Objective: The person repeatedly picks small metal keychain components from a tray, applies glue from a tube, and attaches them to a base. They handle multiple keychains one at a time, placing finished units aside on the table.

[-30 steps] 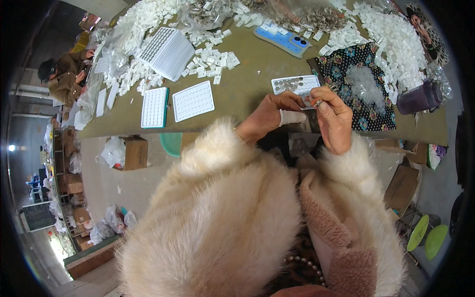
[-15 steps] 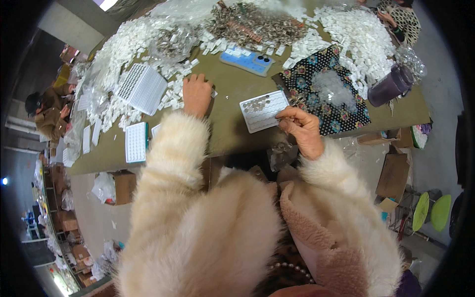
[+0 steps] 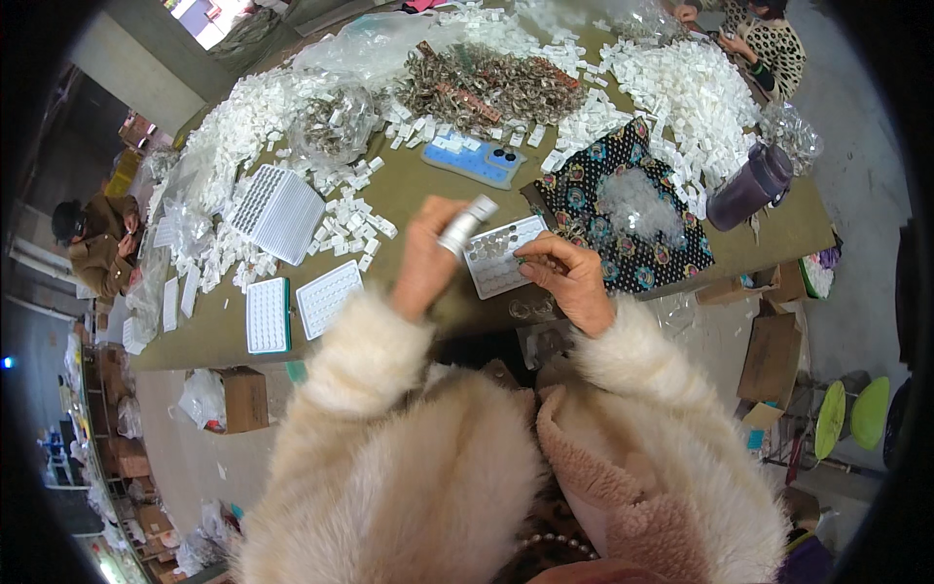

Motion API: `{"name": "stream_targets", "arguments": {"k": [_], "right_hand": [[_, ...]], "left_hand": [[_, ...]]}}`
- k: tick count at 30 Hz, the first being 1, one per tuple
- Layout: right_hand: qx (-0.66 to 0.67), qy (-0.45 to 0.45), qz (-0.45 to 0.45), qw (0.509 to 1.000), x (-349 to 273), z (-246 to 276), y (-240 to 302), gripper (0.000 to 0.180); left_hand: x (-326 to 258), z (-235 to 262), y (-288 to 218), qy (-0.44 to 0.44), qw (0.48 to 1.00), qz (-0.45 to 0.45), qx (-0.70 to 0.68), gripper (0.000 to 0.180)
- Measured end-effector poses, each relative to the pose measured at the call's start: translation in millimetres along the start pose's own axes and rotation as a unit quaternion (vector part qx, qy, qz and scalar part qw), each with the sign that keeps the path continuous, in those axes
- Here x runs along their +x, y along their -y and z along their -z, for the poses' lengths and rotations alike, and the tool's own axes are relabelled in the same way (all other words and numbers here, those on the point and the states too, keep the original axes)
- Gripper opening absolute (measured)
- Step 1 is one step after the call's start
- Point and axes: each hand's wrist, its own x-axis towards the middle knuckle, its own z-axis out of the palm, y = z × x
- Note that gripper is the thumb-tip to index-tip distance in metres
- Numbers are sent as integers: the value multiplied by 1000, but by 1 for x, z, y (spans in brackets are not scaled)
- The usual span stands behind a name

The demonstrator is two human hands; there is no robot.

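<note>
The person wears a shaggy cream fur coat point(image 3: 409, 467), curly dusty-pink fleece trim point(image 3: 584, 453) and pale beads point(image 3: 556, 541).

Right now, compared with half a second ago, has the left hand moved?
Yes. Judged against the blue phone, the left hand has moved to the right and nearer to the person's body.
</note>
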Motion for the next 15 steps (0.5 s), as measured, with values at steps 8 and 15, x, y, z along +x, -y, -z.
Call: {"name": "stream_targets", "arguments": {"k": [8, 15], "right_hand": [[45, -91, -29, 994, 1, 3, -1, 17], [-150, -75, 61, 984, 1, 8, 6, 16]], "left_hand": [[-29, -34, -43, 112, 945, 158, -265, 30], [-30, -39, -32, 62, 922, 209, -319, 24]]}}
